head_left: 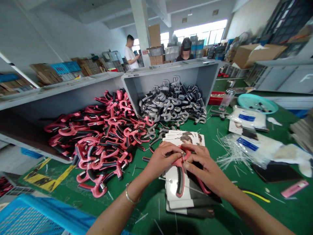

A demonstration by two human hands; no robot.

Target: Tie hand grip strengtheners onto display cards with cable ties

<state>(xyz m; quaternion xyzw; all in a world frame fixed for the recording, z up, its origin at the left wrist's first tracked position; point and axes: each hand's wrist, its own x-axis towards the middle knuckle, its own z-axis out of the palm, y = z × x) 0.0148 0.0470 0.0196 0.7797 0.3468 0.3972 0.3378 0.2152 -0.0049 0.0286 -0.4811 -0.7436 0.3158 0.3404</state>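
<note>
A pink and black hand grip strengthener (180, 181) lies over a stack of printed cards (178, 204), its two handles spread toward me. My left hand (162, 160) is closed on its upper left part, thumb and fingers pinched near the spring end. From the other side my right hand (204, 166) grips it, fingertips bent in close to the left ones. A thin white cable tie (194, 188) trails over the top card below my right hand. The fingers cover where it meets the strengthener.
Pink strengtheners (97, 153) spill from a tipped grey crate (36, 98) at left. Grey ones (168, 102) fill another crate (207, 75) behind. Loose cable ties (232, 153), plastic bags (249, 117), a turquoise plate (269, 101) and yellow-handled pliers (255, 195) lie right. Two people are beyond.
</note>
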